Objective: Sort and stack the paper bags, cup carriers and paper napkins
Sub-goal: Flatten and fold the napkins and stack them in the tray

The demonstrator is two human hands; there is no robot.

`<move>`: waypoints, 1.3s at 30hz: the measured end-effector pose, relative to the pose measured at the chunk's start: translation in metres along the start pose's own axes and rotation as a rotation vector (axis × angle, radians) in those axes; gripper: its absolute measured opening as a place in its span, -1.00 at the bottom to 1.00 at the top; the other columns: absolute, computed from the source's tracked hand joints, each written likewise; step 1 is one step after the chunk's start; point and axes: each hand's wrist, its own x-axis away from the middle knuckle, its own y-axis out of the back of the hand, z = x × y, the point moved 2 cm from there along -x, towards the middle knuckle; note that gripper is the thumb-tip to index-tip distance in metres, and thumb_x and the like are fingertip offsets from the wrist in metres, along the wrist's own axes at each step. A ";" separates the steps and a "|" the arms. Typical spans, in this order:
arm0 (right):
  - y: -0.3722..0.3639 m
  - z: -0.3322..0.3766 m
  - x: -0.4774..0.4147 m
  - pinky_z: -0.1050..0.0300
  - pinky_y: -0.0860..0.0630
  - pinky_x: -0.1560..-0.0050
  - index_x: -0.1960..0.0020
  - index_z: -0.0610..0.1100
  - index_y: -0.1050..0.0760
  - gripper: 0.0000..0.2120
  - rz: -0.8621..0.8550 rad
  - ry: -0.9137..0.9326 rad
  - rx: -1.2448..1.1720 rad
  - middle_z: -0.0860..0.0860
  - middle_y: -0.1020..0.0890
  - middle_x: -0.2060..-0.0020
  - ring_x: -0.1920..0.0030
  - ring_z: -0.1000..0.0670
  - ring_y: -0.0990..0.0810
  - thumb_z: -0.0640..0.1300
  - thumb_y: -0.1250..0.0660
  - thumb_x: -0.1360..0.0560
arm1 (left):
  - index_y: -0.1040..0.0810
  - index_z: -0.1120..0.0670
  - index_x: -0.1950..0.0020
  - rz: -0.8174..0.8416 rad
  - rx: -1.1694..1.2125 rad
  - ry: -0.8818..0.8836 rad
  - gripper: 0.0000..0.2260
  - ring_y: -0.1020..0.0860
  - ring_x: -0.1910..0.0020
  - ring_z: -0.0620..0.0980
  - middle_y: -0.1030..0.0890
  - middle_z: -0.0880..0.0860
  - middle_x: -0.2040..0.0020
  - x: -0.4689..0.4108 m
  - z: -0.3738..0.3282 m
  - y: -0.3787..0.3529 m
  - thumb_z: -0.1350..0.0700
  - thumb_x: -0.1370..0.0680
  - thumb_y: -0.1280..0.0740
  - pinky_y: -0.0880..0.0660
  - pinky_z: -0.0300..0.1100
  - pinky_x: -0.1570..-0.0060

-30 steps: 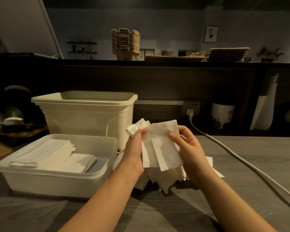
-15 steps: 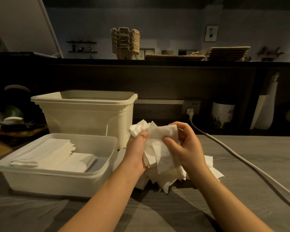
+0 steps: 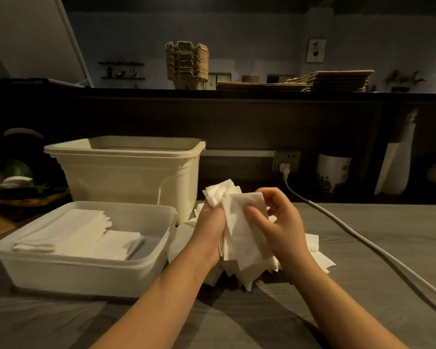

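**A:** which step is this, anyone?

**B:** napkin stage imo. The cup carriers [image 3: 186, 64] and paper bags [image 3: 334, 80] sit stacked on the shelf along the top of the frame, so those look done. The left hand [image 3: 208, 233] grips a bunch of paper napkins [image 3: 239, 235] mid-frame, just above the tabletop [image 3: 388, 222]. The right hand [image 3: 282, 222] pinches the front sheet between thumb and fingers, smoothing or folding it I'd guess.

**A:** and where do they go?

**B:** probably the shallow plastic tray [image 3: 86, 275] at lower left, which already holds two neat napkin stacks [image 3: 68, 230]. Next move calls for squaring the bunch's edges, then laying it flat on a stack without knocking it. There's also a loose napkin pile [image 3: 317, 258] under the hands, not yet sorted.
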 end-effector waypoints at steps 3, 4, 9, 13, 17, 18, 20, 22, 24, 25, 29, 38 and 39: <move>0.001 -0.004 -0.002 0.19 -0.52 0.15 0.15 0.07 -0.41 -0.82 -0.108 -0.067 0.006 0.13 -0.52 0.19 0.15 0.13 -0.50 -0.16 -0.37 -0.47 | -0.49 0.05 -0.20 0.077 -0.017 -0.011 -0.78 -0.60 -0.01 0.15 -0.63 0.16 -0.04 0.002 0.003 -0.003 0.06 -0.62 -0.16 -0.55 0.07 -0.03; 0.002 -0.006 -0.002 0.23 -0.49 0.18 0.17 0.04 -0.41 -0.83 -0.118 -0.076 0.012 0.11 -0.52 0.20 0.16 0.13 -0.49 -0.16 -0.37 -0.47 | -0.50 0.06 -0.20 0.106 -0.011 -0.015 -0.77 -0.61 0.02 0.12 -0.64 0.14 -0.01 0.003 0.003 -0.004 0.06 -0.62 -0.15 -0.56 0.03 0.01; 0.000 -0.012 -0.002 0.23 -0.45 0.13 0.22 0.01 -0.37 -0.79 -0.104 -0.071 0.159 0.05 -0.50 0.15 0.12 0.11 -0.47 -0.14 -0.40 -0.45 | -0.56 0.01 0.02 0.270 0.040 0.033 -0.72 -0.66 0.28 -0.02 -0.68 0.03 0.27 0.007 0.002 -0.004 -0.09 -0.60 -0.13 -0.58 -0.13 0.22; 0.004 -0.014 -0.003 0.39 -0.33 0.07 -0.06 0.08 -0.32 -0.65 -0.160 -0.035 0.230 0.21 -0.39 0.04 0.02 0.21 -0.38 -0.09 -0.44 -0.42 | -0.56 0.05 -0.04 0.320 0.055 0.025 -0.78 -0.66 0.24 -0.01 -0.68 0.06 0.22 0.007 0.001 -0.004 -0.04 -0.58 -0.19 -0.60 -0.12 0.21; 0.005 -0.017 -0.006 0.25 -0.42 0.04 -0.11 0.06 -0.33 -0.67 -0.121 -0.196 0.109 0.09 -0.44 -0.09 -0.06 0.11 -0.44 0.01 -0.40 -0.44 | -0.53 0.05 -0.13 0.306 0.087 0.005 -0.82 -0.65 0.12 0.05 -0.67 0.10 0.11 0.004 0.000 -0.001 0.11 -0.57 -0.21 -0.59 -0.07 0.17; 0.005 -0.018 -0.006 0.24 -0.45 0.06 -0.09 0.06 -0.36 -0.71 -0.101 -0.229 0.083 0.08 -0.48 -0.08 -0.06 0.10 -0.47 0.03 -0.39 -0.44 | -0.52 0.04 -0.18 0.305 0.105 0.007 -0.78 -0.64 0.06 0.08 -0.67 0.12 0.05 0.005 0.000 -0.001 0.12 -0.56 -0.21 -0.58 -0.04 0.13; 0.005 -0.018 -0.006 0.17 -0.51 0.03 -0.01 0.10 -0.40 -0.81 -0.076 -0.245 0.044 0.09 -0.54 -0.03 -0.04 0.08 -0.52 0.04 -0.37 -0.46 | -0.49 -0.01 -0.27 0.320 0.149 0.005 -0.71 -0.61 -0.06 0.12 -0.64 0.13 -0.09 0.004 0.000 -0.001 0.14 -0.57 -0.19 -0.56 0.02 0.03; 0.005 -0.017 -0.006 0.07 -0.53 -0.02 0.05 0.15 -0.43 -0.88 -0.071 -0.221 0.019 0.10 -0.57 0.01 -0.03 0.06 -0.55 -0.01 -0.35 -0.48 | -0.46 -0.05 -0.29 0.330 0.181 -0.001 -0.70 -0.60 -0.10 0.12 -0.63 0.12 -0.14 0.004 -0.001 -0.001 0.14 -0.57 -0.19 -0.55 0.03 0.00; 0.006 -0.016 -0.006 0.00 -0.55 -0.03 0.07 0.13 -0.46 -0.92 -0.090 -0.204 -0.006 0.05 -0.59 0.04 0.00 0.02 -0.57 -0.04 -0.33 -0.50 | -0.48 0.03 -0.27 0.324 0.173 0.014 -0.72 -0.61 -0.04 0.12 -0.64 0.14 -0.09 0.004 -0.002 0.000 0.12 -0.57 -0.21 -0.56 0.00 0.04; 0.007 -0.015 -0.006 -0.02 -0.56 -0.01 0.08 0.10 -0.47 -0.94 -0.110 -0.211 -0.044 0.03 -0.60 0.07 0.02 -0.01 -0.58 -0.06 -0.31 -0.51 | -0.51 0.08 -0.23 0.319 0.156 0.027 -0.74 -0.63 0.01 0.11 -0.65 0.14 -0.03 0.003 -0.001 0.000 0.11 -0.56 -0.22 -0.57 -0.01 0.08; 0.014 -0.012 -0.007 -0.11 -0.60 0.07 0.01 0.03 -0.46 -0.96 -0.251 -0.321 -0.354 -0.04 -0.58 0.03 0.04 -0.08 -0.60 -0.06 -0.24 -0.55 | -0.57 0.11 -0.08 0.297 0.160 0.049 -0.78 -0.65 0.20 0.05 -0.68 0.09 0.17 0.002 -0.002 0.000 0.10 -0.58 -0.17 -0.55 -0.07 0.15; 0.022 -0.006 -0.012 0.04 -0.58 0.16 -0.22 -0.06 -0.43 -0.74 -0.204 -0.398 -0.656 -0.06 -0.58 -0.02 0.06 -0.01 -0.62 -0.09 -0.26 -0.54 | -0.63 0.06 -0.06 0.286 0.159 0.074 -0.66 -0.60 0.02 0.02 -0.67 0.08 0.00 0.001 -0.005 0.005 -0.06 -0.58 -0.12 -0.49 -0.08 0.00; 0.019 -0.004 -0.010 0.07 -0.60 0.20 -0.18 -0.06 -0.46 -0.77 -0.144 -0.358 -0.577 -0.05 -0.60 0.02 0.11 0.00 -0.65 -0.09 -0.26 -0.53 | -0.64 0.05 -0.01 0.284 0.110 0.057 -0.66 -0.61 0.11 0.00 -0.69 0.06 0.10 0.002 -0.004 0.005 -0.08 -0.58 -0.13 -0.50 -0.09 0.06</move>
